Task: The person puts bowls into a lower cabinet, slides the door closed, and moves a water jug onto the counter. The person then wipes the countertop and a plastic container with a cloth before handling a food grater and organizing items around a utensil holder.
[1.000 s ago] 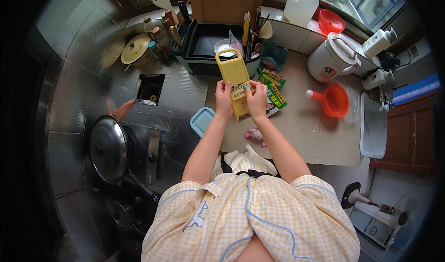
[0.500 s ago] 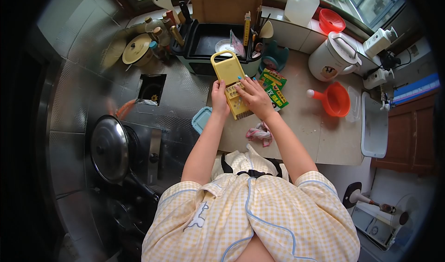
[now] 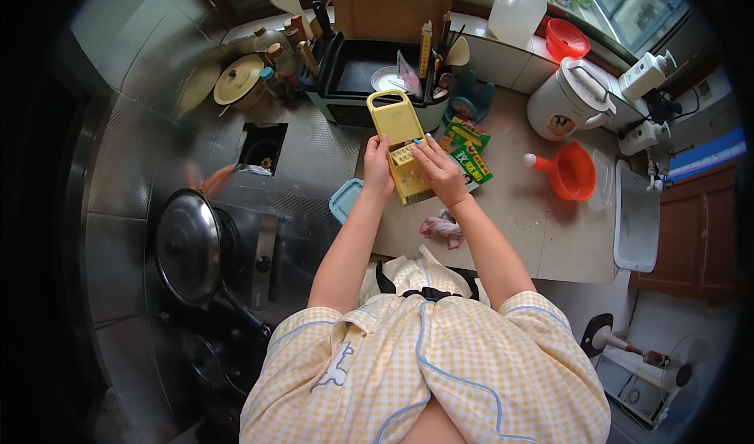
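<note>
A yellow plastic grater with a loop handle at its far end is held over the counter, tilted slightly. My left hand grips its left edge, with the thumb on top. On the opposite side, my right hand holds the right edge, its fingers pressed together over the grating holes. Green and yellow packets lie just right of that hand. Below the grater is a crumpled pink and white cloth. A light-blue plastic lid or box sits left of my left forearm.
Behind the grater stands a black-topped appliance with a small plate on it. A red ladle, a white lidded jug and a sink basin are to the right. A lidded pan rests on the stove at left.
The whole view has shifted slightly. My right hand's fingers have drawn closer together and moved toward the grater's right edge. My left hand keeps its hold.
</note>
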`<control>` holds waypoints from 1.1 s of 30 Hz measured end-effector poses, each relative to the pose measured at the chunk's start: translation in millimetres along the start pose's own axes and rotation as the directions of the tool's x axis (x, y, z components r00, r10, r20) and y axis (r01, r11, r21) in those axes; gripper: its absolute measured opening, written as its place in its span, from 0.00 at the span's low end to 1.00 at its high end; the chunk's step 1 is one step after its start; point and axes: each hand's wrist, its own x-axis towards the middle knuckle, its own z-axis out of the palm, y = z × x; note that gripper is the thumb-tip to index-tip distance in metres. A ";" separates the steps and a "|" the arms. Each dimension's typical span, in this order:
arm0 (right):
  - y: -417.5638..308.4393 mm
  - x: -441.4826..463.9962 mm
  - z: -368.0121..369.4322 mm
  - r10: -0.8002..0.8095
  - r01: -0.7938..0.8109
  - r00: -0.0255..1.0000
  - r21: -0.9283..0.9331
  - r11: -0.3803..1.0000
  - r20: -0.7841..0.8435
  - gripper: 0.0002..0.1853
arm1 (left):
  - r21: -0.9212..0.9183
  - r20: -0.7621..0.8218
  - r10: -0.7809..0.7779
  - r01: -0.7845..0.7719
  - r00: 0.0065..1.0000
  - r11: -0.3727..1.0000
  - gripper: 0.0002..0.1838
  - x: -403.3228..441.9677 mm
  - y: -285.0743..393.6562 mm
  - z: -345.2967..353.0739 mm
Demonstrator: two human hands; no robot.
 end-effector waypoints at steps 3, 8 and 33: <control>-0.7 2.1 4.5 0.120 -0.114 0.988 0.060 0.992 -0.100 0.19 | 0.018 -0.067 -0.035 0.036 0.997 0.999 0.08 -5.9 5.0 3.2; 0.1 3.9 5.0 0.018 -0.019 0.999 -0.021 1.000 -0.044 0.19 | 0.024 -0.061 -0.036 0.037 0.998 0.999 0.08 -8.9 6.8 1.0; -12.9 -5.3 6.7 0.143 -0.149 0.988 0.176 0.973 0.051 0.19 | 0.125 0.141 0.016 -0.034 0.990 0.992 0.13 -17.8 5.4 -2.6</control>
